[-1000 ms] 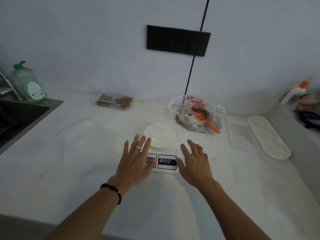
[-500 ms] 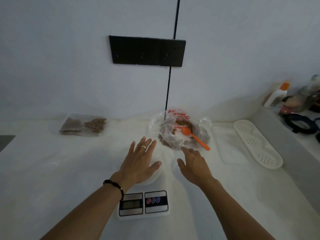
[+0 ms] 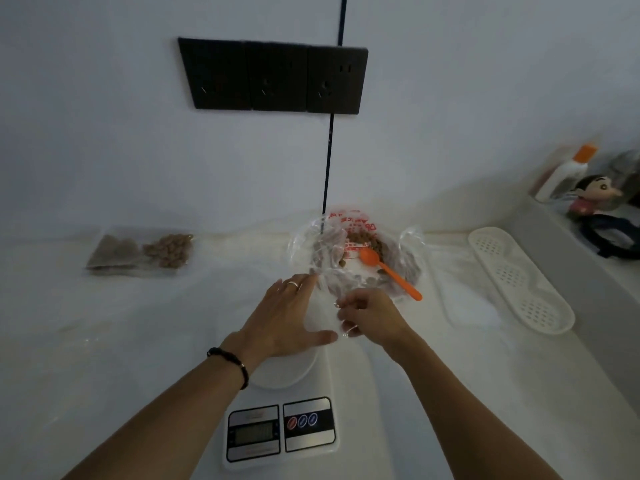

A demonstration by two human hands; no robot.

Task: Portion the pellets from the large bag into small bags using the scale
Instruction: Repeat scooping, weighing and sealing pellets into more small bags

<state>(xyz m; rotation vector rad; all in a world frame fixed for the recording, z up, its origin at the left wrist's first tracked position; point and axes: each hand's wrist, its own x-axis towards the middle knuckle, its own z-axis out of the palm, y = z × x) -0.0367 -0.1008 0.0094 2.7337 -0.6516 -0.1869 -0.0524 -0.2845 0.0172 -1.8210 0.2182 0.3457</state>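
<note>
The large clear bag (image 3: 356, 237) with red print lies open at the back of the counter, brown pellets inside and an orange spoon (image 3: 391, 277) resting in it. In front stands the white scale (image 3: 281, 433) with its round white platform (image 3: 287, 374). My left hand (image 3: 287, 315) hovers above the platform, fingers straight and spread, fingertips near the bag's near edge. My right hand (image 3: 369, 317) has curled fingers pinching a thin clear small bag (image 3: 323, 317) between the two hands. Two small filled bags (image 3: 138, 252) lie at the back left.
An empty clear bag (image 3: 460, 296) lies flat right of the large bag, beside a white perforated tray (image 3: 519, 282). A raised ledge at the right holds a bottle (image 3: 568, 171) and a figurine (image 3: 588, 199). A black socket panel (image 3: 273, 76) and cable are on the wall.
Both hands have moved forward from the scale toward the large bag. My right hand's fingers went from spread to curled on clear plastic. The view has shifted, so the scale sits lower.
</note>
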